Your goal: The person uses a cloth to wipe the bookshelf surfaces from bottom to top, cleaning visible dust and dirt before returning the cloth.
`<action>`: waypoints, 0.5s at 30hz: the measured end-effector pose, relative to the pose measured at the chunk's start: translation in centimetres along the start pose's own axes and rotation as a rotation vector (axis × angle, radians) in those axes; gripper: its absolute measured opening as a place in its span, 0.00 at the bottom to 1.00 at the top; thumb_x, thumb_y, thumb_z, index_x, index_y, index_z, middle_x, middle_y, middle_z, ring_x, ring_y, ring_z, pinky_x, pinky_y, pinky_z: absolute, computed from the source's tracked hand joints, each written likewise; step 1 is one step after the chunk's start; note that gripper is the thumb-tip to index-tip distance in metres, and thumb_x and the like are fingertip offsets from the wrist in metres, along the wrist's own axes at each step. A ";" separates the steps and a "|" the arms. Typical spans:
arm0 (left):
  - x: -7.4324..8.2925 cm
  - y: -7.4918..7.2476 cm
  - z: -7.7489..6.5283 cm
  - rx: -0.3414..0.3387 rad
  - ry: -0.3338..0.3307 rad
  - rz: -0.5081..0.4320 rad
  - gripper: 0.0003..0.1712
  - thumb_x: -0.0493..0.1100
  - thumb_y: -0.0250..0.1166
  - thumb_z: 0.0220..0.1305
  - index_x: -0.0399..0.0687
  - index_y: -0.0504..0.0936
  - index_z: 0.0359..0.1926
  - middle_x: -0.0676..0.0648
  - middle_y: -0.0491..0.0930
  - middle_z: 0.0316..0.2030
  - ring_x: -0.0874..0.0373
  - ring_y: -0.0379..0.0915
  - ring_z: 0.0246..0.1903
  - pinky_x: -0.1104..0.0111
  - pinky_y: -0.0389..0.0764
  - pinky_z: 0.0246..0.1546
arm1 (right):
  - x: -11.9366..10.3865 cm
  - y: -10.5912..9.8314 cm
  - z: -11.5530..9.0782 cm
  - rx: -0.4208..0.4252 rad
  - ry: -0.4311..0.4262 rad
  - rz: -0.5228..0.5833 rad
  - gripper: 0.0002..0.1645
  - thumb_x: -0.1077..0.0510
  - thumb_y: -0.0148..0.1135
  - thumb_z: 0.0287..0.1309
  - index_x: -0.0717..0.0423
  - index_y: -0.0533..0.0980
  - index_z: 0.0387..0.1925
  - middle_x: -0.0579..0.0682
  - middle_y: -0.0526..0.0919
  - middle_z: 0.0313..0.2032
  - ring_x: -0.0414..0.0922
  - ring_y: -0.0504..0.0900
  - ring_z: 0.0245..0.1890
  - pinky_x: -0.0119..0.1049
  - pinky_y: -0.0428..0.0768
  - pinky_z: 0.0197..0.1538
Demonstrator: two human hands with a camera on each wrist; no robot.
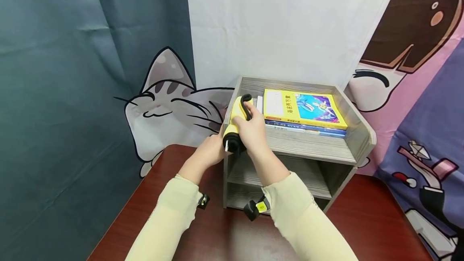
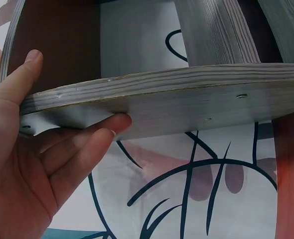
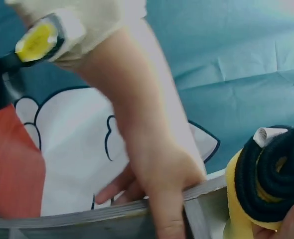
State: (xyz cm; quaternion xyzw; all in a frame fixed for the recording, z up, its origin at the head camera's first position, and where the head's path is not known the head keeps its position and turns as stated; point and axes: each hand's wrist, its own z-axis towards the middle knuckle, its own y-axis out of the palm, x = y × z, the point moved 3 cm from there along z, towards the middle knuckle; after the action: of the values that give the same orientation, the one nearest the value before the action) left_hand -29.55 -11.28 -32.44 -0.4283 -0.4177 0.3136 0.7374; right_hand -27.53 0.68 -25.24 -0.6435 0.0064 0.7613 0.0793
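A grey wooden desk shelf (image 1: pixel 308 146) stands on a dark red table (image 1: pixel 217 228). My right hand (image 1: pixel 251 130) grips a rolled yellow-and-black cloth (image 1: pixel 236 126) at the left end of the shelf's top tier; the roll (image 3: pixel 266 174) shows a white tag at its end. My left hand (image 1: pixel 210 152) holds the shelf's left side panel (image 2: pixel 187 99), thumb over the edge and fingers (image 2: pixel 87 144) flat on the outer face. The right wrist view shows the same left hand (image 3: pixel 162 174) clasping the panel's edge (image 3: pixel 87 219).
A stack of books (image 1: pixel 302 110) with a yellow cover on top lies on the top tier, a thin white item (image 1: pixel 259 104) beside it. The two lower tiers look bare. Printed cloth backdrops hang close behind the table.
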 end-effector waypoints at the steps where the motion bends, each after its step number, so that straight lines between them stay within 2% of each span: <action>1: 0.0 0.0 0.0 0.005 -0.003 -0.013 0.42 0.46 0.65 0.57 0.40 0.52 0.65 0.36 0.80 0.32 0.44 0.78 0.30 0.54 0.75 0.31 | -0.2 0.0 0.3 -0.001 0.006 0.031 0.37 0.67 0.56 0.47 0.57 0.64 0.63 0.57 0.72 0.53 0.49 0.73 0.48 0.40 0.72 0.51; 2: 0.0 0.0 0.1 0.010 -0.006 -0.030 0.45 0.48 0.67 0.55 0.40 0.51 0.66 0.36 0.80 0.32 0.43 0.78 0.30 0.54 0.75 0.31 | -0.3 0.0 0.5 -0.001 0.008 0.043 0.37 0.67 0.56 0.47 0.56 0.64 0.63 0.56 0.72 0.53 0.48 0.73 0.48 0.40 0.71 0.52; 4: 0.1 0.0 0.2 0.025 -0.005 -0.044 0.45 0.51 0.67 0.55 0.40 0.53 0.65 0.36 0.80 0.32 0.43 0.78 0.31 0.53 0.75 0.32 | -0.5 -0.1 0.9 -0.014 0.021 0.048 0.37 0.66 0.56 0.48 0.55 0.63 0.64 0.55 0.70 0.55 0.48 0.72 0.49 0.40 0.70 0.53; 7: 0.1 0.0 0.3 0.024 0.003 -0.034 0.45 0.50 0.67 0.55 0.39 0.52 0.66 0.35 0.80 0.32 0.42 0.78 0.31 0.53 0.75 0.32 | -0.5 -0.2 0.7 -0.056 0.035 0.009 0.38 0.64 0.55 0.51 0.55 0.59 0.66 0.56 0.67 0.58 0.49 0.70 0.52 0.41 0.68 0.55; 11: 0.0 0.0 0.1 -0.010 0.013 0.010 0.38 0.39 0.62 0.57 0.37 0.53 0.64 0.34 0.79 0.35 0.41 0.78 0.33 0.52 0.75 0.35 | -0.3 -0.4 -1.1 -0.136 -0.002 -0.093 0.41 0.63 0.55 0.53 0.59 0.55 0.68 0.58 0.62 0.62 0.49 0.67 0.56 0.41 0.67 0.57; 15: 0.0 0.0 -0.1 -0.025 0.001 0.009 0.29 0.37 0.56 0.61 0.39 0.55 0.61 0.34 0.79 0.36 0.41 0.77 0.35 0.52 0.74 0.36 | -0.2 -0.6 -2.4 -0.216 -0.046 -0.144 0.43 0.66 0.55 0.51 0.64 0.51 0.69 0.61 0.59 0.64 0.50 0.66 0.58 0.42 0.66 0.58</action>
State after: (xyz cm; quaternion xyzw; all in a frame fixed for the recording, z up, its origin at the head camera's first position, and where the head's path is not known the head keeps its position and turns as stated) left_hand -29.47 -11.34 -32.51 -0.4395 -0.4192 0.3116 0.7307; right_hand -25.05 0.95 -25.43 -0.6294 -0.1239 0.7645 0.0640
